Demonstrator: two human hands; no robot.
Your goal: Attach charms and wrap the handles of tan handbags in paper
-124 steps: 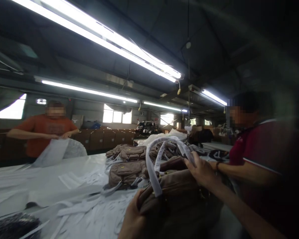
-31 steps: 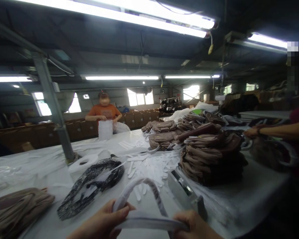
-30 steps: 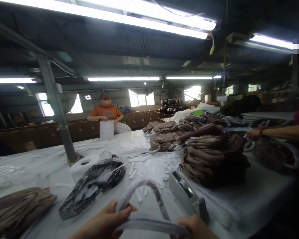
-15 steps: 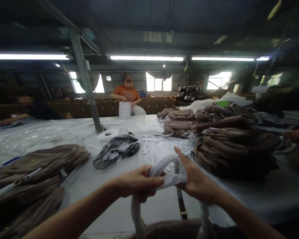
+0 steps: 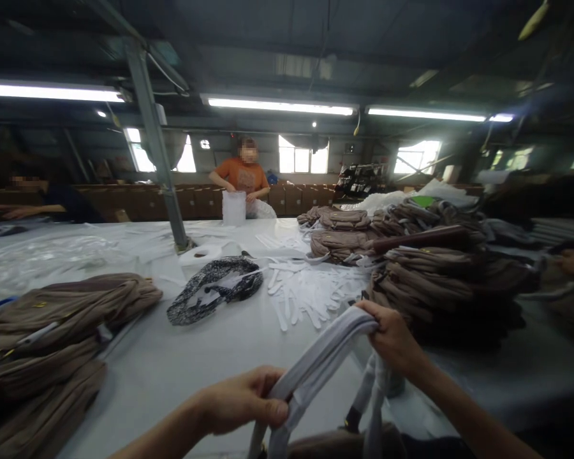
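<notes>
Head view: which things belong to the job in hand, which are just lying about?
Job, judging by contact:
left hand, right hand
pale handles
brown bag

Probably lying about:
white strips (possibly supplies)
speckled bundle
white roll
left bag pile
right bag pile

The bag handles (image 5: 323, 354) are greyish white, the bag (image 5: 337, 444) beneath them brown. White strips (image 5: 310, 287) and a bundle (image 5: 191, 305) speckled black and white show against the pale grey tabletop (image 5: 172, 376). The stacked bags (image 5: 421, 284) are taupe-brown, a co-worker's T-shirt (image 5: 243, 173) orange
</notes>
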